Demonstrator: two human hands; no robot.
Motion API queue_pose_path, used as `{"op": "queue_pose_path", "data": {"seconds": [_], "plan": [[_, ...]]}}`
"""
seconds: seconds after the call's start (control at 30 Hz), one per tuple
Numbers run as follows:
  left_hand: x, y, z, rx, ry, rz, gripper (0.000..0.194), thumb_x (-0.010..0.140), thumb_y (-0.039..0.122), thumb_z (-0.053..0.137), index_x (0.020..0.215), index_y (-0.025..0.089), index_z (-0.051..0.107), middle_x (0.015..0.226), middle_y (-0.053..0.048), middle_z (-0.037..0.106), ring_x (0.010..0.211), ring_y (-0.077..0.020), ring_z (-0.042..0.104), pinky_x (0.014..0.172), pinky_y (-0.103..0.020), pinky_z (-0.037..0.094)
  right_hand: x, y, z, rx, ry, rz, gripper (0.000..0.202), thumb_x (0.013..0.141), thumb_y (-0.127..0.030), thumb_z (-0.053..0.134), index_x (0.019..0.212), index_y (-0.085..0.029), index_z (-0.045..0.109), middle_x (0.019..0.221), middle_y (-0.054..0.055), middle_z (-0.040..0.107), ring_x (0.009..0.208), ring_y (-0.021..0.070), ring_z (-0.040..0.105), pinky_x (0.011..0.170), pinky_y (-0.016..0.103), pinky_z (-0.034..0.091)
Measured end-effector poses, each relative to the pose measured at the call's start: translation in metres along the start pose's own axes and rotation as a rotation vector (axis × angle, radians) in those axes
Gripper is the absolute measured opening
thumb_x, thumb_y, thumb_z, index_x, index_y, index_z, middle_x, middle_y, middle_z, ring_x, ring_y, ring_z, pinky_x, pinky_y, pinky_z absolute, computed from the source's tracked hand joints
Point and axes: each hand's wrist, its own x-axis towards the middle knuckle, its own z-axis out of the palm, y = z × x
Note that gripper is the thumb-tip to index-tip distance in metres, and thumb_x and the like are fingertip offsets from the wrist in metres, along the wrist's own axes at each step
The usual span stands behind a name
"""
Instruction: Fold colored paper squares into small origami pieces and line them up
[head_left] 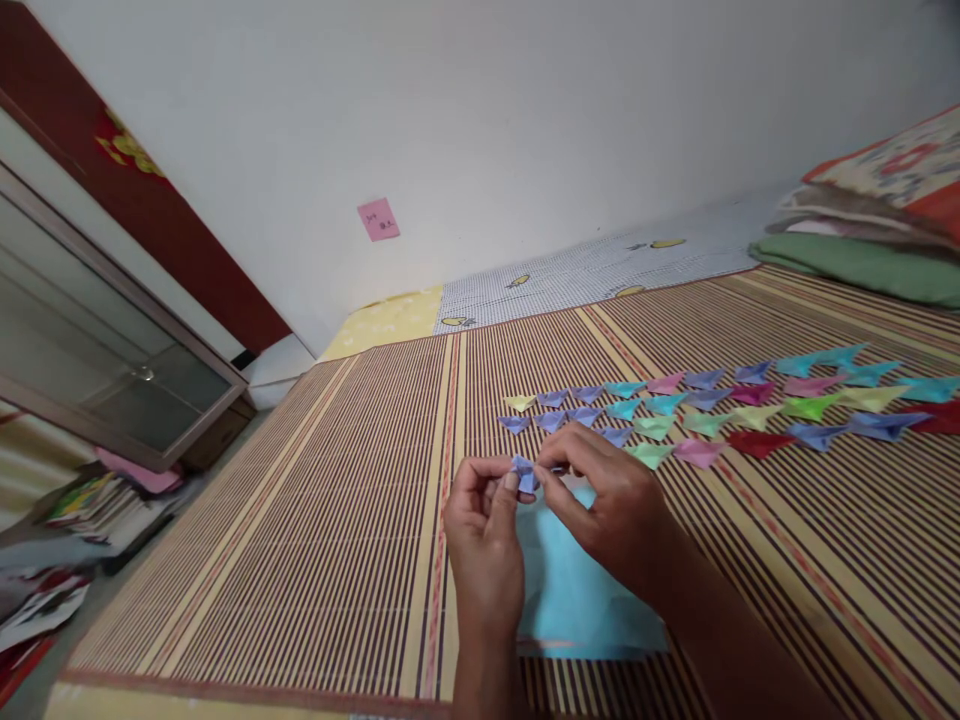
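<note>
Between my two hands is a small piece of folded blue-violet paper [524, 474]. My left hand [486, 520] pinches its left side between thumb and fingers. From the right, the thumb and forefinger of my right hand [607, 490] close on its other edge. Beneath the hands lies a light-blue sheet of paper [585, 590], partly covered by my right hand and wrist. Just beyond the hands, several small folded paper shapes stand in rows, among them a yellow one [520, 403], a red one [759, 443] and a green one [810, 407].
A striped bamboo mat [337, 500] covers the bed. Folded bedding [862, 265] and a patterned pillow [900, 175] are stacked at the far right. A pink note [379, 219] is stuck on the wall. At left stand a glass-doored cabinet [112, 330] and a pile of books [94, 510].
</note>
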Motion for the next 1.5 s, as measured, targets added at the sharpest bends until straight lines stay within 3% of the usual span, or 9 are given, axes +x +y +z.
{"op": "queue_pose_path", "data": {"seconds": [0.27,0.53,0.77,1.07,1.3,1.5], "plan": [[-0.002,0.006,0.004,0.067,-0.044,0.04,0.008,0.095,0.024,0.065,0.088,0.019,0.065,0.082,0.0,0.064,0.076,-0.0134,0.062,0.075,-0.025,0.052,0.003,-0.005,-0.002,-0.062,0.005,-0.027,0.012,0.09,-0.009,0.056,0.083,-0.017,0.061,0.083,0.006,0.061,0.082,0.0228,0.058,0.073,0.037,0.048],[-0.003,0.007,0.003,0.294,-0.015,0.132,0.006,0.097,0.024,0.061,0.096,0.021,0.066,0.104,-0.005,0.068,0.09,-0.0176,0.065,0.082,-0.032,0.053,0.005,-0.004,0.0,-0.205,0.011,-0.155,0.015,0.09,-0.006,0.058,0.078,-0.014,0.062,0.08,0.008,0.061,0.08,0.0235,0.057,0.073,0.037,0.047],[-0.004,0.013,0.001,0.535,0.006,0.346,0.01,0.096,0.016,0.057,0.091,0.021,0.064,0.1,-0.003,0.069,0.095,-0.0184,0.065,0.082,-0.032,0.051,0.003,-0.004,0.002,-0.158,0.011,-0.143,0.016,0.088,-0.005,0.057,0.076,-0.015,0.06,0.08,0.007,0.059,0.081,0.0229,0.056,0.073,0.037,0.046],[-0.004,0.005,0.003,0.362,0.129,0.15,0.009,0.097,0.026,0.059,0.092,0.02,0.064,0.093,-0.005,0.07,0.086,-0.0184,0.067,0.079,-0.032,0.054,0.004,-0.002,0.001,-0.125,0.017,-0.127,0.018,0.087,-0.003,0.053,0.078,-0.018,0.054,0.081,0.006,0.058,0.083,0.023,0.056,0.074,0.038,0.047],[-0.003,0.008,0.002,0.299,0.041,0.062,0.002,0.091,0.02,0.063,0.091,0.02,0.064,0.088,-0.003,0.069,0.08,-0.0168,0.066,0.078,-0.031,0.055,0.003,-0.001,0.0,-0.103,0.018,-0.121,0.019,0.088,-0.002,0.052,0.079,-0.019,0.053,0.082,0.007,0.058,0.083,0.0231,0.056,0.075,0.038,0.047],[-0.003,0.011,0.0,0.243,0.046,0.064,0.008,0.09,0.015,0.059,0.087,0.022,0.058,0.092,-0.003,0.067,0.086,-0.017,0.066,0.082,-0.031,0.053,0.003,-0.001,0.001,-0.069,0.006,-0.129,0.018,0.088,-0.002,0.053,0.08,-0.018,0.054,0.083,0.007,0.059,0.084,0.023,0.057,0.074,0.037,0.048]]}}
